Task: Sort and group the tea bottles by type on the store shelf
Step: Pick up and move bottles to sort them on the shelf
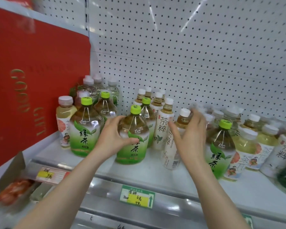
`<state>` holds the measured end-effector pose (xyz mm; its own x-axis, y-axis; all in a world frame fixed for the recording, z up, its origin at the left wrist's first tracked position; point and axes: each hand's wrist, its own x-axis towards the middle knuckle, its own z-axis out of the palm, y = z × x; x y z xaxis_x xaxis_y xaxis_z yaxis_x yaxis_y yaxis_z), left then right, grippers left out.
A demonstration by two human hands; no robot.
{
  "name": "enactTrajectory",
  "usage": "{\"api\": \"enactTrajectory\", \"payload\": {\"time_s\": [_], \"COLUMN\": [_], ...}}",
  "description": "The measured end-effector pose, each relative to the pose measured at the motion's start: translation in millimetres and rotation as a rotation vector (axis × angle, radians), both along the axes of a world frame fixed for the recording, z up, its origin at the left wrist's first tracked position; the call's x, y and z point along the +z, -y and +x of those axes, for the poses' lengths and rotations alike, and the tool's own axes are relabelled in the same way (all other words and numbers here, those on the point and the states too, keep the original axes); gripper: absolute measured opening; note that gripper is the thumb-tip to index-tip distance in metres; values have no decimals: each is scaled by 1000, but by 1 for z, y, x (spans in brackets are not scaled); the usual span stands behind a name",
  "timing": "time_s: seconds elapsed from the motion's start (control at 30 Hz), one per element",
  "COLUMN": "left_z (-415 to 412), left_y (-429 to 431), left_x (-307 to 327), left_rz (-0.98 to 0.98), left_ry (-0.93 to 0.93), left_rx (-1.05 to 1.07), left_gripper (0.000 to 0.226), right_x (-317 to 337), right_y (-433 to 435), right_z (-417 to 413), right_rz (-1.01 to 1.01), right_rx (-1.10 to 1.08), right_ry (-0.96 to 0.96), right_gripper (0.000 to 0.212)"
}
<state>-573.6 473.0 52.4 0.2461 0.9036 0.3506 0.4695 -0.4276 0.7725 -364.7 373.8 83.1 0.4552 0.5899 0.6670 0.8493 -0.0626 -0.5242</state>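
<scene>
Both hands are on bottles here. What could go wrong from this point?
1. The right hand holds the white-capped tea bottle tilted near the front of the shelf; if it slips, it could fall off.
2. The right wrist is close to the right green tea bottle and could knock it over.
3. The left hand grips the centre green tea bottle, so no hand is free to catch anything.

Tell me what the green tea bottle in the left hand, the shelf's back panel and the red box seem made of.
Green tea bottle: clear glossy plastic, tea visible through it, printed film label.
Back panel: likely white painted metal, regularly perforated.
Red box: probably smooth cardboard, gold lettering.
</scene>
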Motion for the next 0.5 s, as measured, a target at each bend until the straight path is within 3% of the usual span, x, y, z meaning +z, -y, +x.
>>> {"api": "enactTrajectory", "payload": {"time_s": [0.07, 0.13, 0.33, 0.43, 0.5], "left_z": [-5, -13, -37, -52, -59], "left_y": [6, 11, 33, 45, 53], "left_x": [-4, -7, 6, 13, 15], "left_rz": [37, 58, 171, 183, 190], "left_ry": [62, 102, 158, 145, 126], "left_rx": [45, 62, 83, 90, 107], "left_gripper": [99, 96, 90, 93, 93], "right_x": [7, 16, 31, 28, 28], "right_y": [0, -14, -97, -117, -119], "right_z": [-16, -29, -55, -55, -53], "right_rz": [227, 300, -266, -249, -215], "right_rx": [-29, 62, 216, 190, 140], "right_ry": [181, 279, 84, -79, -40], "right_gripper": [57, 45, 56, 53, 47]}}
